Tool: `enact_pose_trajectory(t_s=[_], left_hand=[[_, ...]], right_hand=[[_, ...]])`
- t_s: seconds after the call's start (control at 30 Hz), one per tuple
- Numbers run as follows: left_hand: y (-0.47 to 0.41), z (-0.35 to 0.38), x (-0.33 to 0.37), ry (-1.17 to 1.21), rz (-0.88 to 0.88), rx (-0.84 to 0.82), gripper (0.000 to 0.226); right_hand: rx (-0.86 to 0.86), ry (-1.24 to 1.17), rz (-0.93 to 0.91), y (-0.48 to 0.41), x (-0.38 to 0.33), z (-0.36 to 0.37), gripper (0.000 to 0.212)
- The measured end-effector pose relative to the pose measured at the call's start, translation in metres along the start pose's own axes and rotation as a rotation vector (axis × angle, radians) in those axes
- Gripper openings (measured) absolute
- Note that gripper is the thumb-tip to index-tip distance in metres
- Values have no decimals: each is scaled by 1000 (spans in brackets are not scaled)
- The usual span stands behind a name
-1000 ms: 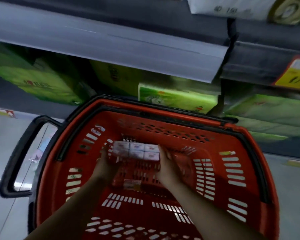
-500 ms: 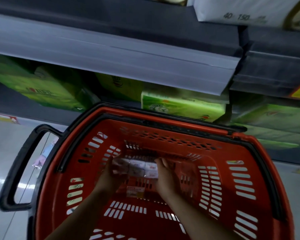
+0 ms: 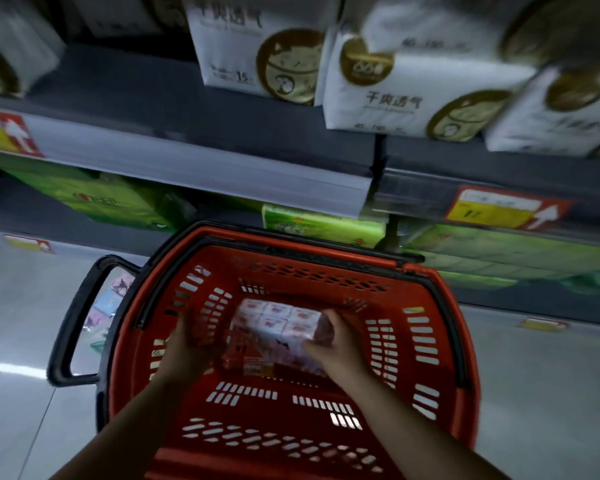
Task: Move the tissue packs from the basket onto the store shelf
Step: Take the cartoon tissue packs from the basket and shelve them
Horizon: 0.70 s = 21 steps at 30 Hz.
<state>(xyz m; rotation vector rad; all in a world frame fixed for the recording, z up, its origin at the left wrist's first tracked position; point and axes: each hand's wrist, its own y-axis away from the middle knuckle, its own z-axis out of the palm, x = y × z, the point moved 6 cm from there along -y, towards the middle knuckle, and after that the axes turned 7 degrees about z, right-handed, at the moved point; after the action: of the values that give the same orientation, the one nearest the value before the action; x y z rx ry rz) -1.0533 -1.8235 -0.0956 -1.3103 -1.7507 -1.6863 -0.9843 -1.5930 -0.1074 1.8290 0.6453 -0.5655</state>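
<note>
In front of me runs a grey store shelf, its edge strip crossing the top half of the view. On it stand white packs with gold round labels; under it, on a lower level, lie green packs. A yellow and red price tag hangs on the shelf edge to the right. Below the shelf, over a pale floor, sits a red plastic basket with slotted walls and a black handle sticking out to its left. Inside the basket I hold a tissue pack, a wrapped bundle of small white and pink packets, tilted and lifted off the basket's bottom. My right hand grips its right end, fingers curled over the top. My left hand is blurred beside its left end; I cannot tell whether it grips or only touches.
</note>
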Motion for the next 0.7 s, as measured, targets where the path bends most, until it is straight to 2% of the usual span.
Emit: enact_pose_trajectory(t_s=[0.1, 0.23, 0.3, 0.43, 0.53, 0.7], left_hand=[[20, 2, 38, 26, 52, -7, 45], [46, 7, 75, 139, 51, -114, 55], [59, 8, 89, 122, 29, -231, 64], [81, -6, 122, 89, 13, -342, 82], [96, -19, 146, 90, 6, -402, 77], [134, -25, 193, 141, -34, -491, 53]], right_hand=[[-72, -89, 40, 22, -14, -24, 32], [-137, -311, 124, 51, -30, -46, 40], [-176, -418, 117, 64, -40, -55, 43], [-239, -506, 71, 92, -70, -70, 54], [-235, -565, 70, 110, -94, -85, 48], [-246, -558, 54, 149, -146, -112, 89]])
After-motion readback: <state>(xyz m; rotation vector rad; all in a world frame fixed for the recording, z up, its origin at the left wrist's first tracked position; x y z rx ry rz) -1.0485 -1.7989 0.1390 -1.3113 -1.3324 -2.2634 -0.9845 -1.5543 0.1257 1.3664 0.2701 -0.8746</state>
